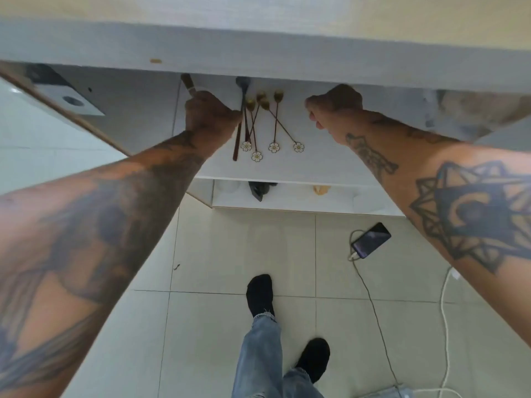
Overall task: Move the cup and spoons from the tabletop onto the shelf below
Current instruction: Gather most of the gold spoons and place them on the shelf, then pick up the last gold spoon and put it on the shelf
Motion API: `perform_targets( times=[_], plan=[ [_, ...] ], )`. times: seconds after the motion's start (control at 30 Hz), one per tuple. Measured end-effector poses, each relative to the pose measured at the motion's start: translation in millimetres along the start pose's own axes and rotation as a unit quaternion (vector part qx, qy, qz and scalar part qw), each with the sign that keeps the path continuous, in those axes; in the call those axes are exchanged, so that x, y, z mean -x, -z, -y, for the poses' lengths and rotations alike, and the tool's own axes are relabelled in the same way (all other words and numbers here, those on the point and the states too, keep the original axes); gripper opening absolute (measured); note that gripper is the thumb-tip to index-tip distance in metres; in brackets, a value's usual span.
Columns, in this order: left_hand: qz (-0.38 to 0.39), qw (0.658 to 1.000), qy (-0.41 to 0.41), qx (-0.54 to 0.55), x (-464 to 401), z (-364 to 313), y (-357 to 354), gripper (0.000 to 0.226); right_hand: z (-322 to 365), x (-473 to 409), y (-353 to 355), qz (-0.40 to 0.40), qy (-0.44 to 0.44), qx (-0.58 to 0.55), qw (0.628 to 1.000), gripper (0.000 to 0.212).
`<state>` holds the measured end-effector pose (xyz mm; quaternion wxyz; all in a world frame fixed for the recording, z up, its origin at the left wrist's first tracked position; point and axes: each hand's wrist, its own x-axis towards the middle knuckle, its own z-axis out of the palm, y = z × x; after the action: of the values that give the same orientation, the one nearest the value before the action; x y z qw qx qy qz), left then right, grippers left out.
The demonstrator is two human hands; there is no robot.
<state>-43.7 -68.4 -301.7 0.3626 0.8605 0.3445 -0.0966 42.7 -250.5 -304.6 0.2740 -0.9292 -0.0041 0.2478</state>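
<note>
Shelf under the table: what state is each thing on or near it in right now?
Flower spoons: four, lying loose on the shelf, some crossed.
Dark spoon: lying beside them.
Left hand: grip closed on a brown handle.
Right hand: fisted, contents hidden.
Phone: on the floor, cable plugged in.

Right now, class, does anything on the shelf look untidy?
Yes. The four flower-ended spoons lie fanned and crossing one another on the shelf, not parallel. The left hand grips another utensil beside them.

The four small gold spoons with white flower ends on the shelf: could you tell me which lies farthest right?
The gold flower-ended spoon lying diagonally; its white flower sits beyond the other three, toward the right hand.
</note>
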Motion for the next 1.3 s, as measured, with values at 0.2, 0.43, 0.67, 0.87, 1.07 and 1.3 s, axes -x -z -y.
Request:
perform_targets(
  times=[0.2, 0.43, 0.67, 0.87, 1.07, 1.3],
  plan=[
    [-0.049, 0.998, 0.026, -0.039, 101.2, -1.4, 30.8, 0.022, -11.8, 80.6, 49.2, -0.032, -0.044, -0.081, 0.995, 0.040],
    [-0.053, 0.996, -0.064, -0.026, 234.8, -0.2, 84.4, 0.016, -33.7, 205.6, 115.9, -0.048, -0.078, -0.086, 0.992, 0.037],
    [-0.148, 0.980, -0.130, -0.023, 262.5, -74.4, 187.0, 0.015, 8.7, 250.0, 233.8, -0.103, -0.002, -0.092, 0.990, 0.028],
    [-0.187, 0.967, -0.169, -0.046, 241.0, -125.0, 241.3, 0.013, 63.0, 244.0, 276.1, -0.126, 0.032, -0.142, 0.981, 0.026],
    [-0.169, 0.962, -0.207, -0.054, 164.8, -139.0, 247.7, 0.019, 116.0, 188.5, 253.3, -0.117, 0.027, -0.124, 0.985, 0.026],
    [-0.075, 0.951, -0.237, -0.185, 64.8, -133.6, 222.8, 0.045, 174.2, 105.4, 203.4, -0.077, -0.051, -0.074, 0.993, 0.029]
  ],
)
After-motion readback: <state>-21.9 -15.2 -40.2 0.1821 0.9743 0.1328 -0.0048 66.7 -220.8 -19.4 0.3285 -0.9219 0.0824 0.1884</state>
